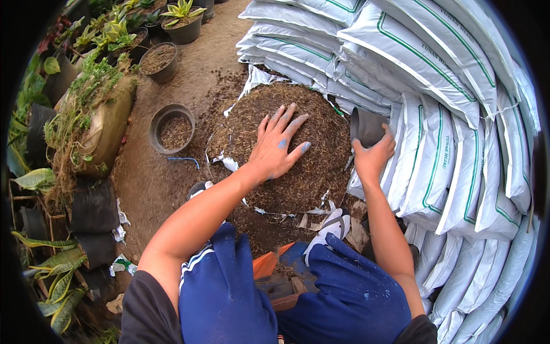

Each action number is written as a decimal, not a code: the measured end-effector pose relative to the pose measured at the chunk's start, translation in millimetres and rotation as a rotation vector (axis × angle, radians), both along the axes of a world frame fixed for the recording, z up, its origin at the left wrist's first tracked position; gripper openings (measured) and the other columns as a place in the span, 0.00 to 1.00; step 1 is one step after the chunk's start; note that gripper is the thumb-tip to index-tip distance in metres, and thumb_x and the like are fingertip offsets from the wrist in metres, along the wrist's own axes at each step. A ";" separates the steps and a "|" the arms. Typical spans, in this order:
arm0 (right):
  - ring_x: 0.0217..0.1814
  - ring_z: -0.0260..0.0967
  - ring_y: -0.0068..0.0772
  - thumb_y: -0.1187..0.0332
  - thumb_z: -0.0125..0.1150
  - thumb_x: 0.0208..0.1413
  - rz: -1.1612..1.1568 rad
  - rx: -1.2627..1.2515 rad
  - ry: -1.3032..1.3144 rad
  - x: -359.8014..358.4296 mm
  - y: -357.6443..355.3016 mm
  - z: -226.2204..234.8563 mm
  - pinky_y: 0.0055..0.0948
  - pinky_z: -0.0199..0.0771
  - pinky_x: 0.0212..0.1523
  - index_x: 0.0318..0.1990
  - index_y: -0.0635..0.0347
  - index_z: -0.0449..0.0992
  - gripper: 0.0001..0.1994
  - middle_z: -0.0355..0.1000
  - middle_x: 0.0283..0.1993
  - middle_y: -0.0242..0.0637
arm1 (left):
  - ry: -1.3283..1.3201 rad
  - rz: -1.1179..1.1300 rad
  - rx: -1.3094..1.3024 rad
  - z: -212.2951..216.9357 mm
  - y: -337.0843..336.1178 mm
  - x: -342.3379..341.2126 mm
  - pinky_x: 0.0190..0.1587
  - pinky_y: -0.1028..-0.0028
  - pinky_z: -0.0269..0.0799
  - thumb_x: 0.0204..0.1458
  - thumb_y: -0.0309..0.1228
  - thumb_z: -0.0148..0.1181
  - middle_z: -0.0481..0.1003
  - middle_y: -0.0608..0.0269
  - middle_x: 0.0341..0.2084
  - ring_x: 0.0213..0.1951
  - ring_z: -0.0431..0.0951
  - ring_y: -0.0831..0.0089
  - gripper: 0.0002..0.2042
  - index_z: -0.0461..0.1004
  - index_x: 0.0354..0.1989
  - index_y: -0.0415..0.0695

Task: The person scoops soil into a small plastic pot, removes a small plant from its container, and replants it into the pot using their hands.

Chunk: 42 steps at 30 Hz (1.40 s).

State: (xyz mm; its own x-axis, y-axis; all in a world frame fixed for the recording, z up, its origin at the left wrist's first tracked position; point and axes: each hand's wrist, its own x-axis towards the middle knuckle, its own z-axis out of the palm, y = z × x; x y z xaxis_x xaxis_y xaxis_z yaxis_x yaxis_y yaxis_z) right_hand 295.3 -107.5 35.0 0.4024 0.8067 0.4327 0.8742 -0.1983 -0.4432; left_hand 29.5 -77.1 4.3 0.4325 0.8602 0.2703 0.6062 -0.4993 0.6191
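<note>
The right hand (373,157) has its grip closed around a small dark plastic pot (366,127), fingers wrapped on the near wall and the mouth tipped toward the heap; the left hand (279,146) grips nothing, lying open and flat with fingers spread on the mound of brown husk mix (298,172), blue smudges on the knuckles. The pot sits at the right edge of that mound, just against the stacked white sacks (447,114), so filling it well seems to call for keeping the rim low and touching the mix while the flat palm rakes loose material sideways into the opening, rather than lifting handfuls that scatter. The mix rests on a torn-open white sack (252,77) whose shreds poke out around the heap; I would judge it wise to sweep from the middle, clear of those plastic scraps, so none goes in. A firm hold on the pot matters, since a push from the left could roll it against the sacks. Farther out, a partly filled grey pot (172,129) stands on the dirt ground (149,183) to the left, with potted plants (183,20) beyond.
</note>
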 end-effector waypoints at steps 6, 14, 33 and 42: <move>0.71 0.51 0.64 0.63 0.77 0.41 -0.139 -0.259 0.129 -17.6 -15.2 -24.6 0.55 0.45 0.73 0.69 0.62 0.55 0.47 0.55 0.66 0.62 | 0.071 -0.007 0.069 -2.8 -3.2 5.8 0.76 0.46 0.38 0.64 0.53 0.52 0.52 0.53 0.76 0.77 0.47 0.50 0.30 0.60 0.74 0.60; 0.69 0.52 0.60 0.65 0.76 0.42 -0.015 -0.192 0.293 -27.9 -20.6 -1.2 0.53 0.47 0.73 0.71 0.59 0.55 0.47 0.55 0.65 0.56 | 0.086 -0.010 0.087 -2.1 -3.9 7.7 0.76 0.46 0.39 0.64 0.51 0.52 0.52 0.53 0.76 0.76 0.47 0.50 0.30 0.60 0.74 0.59; 0.69 0.53 0.58 0.71 0.74 0.37 0.504 0.125 0.067 -69.4 -28.3 79.7 0.51 0.55 0.70 0.69 0.54 0.59 0.46 0.56 0.67 0.51 | -0.407 0.095 -0.133 -7.0 3.9 4.9 0.75 0.53 0.44 0.67 0.45 0.50 0.54 0.45 0.74 0.75 0.50 0.48 0.30 0.57 0.73 0.42; 0.69 0.53 0.64 0.71 0.76 0.41 0.037 0.062 0.106 -10.9 32.7 -2.1 0.56 0.53 0.71 0.67 0.61 0.58 0.44 0.56 0.67 0.56 | -0.078 0.047 -0.056 -1.4 4.5 12.2 0.75 0.51 0.42 0.67 0.48 0.47 0.53 0.47 0.75 0.76 0.49 0.49 0.30 0.58 0.72 0.44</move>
State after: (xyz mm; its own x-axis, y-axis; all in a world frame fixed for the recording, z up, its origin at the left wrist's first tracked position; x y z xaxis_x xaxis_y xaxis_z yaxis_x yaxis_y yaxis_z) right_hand 284.4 -74.8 32.9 0.4185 0.7949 0.4393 0.8283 -0.1356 -0.5437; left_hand 41.8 -72.6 2.9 0.3703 0.8938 0.2530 0.5769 -0.4348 0.6915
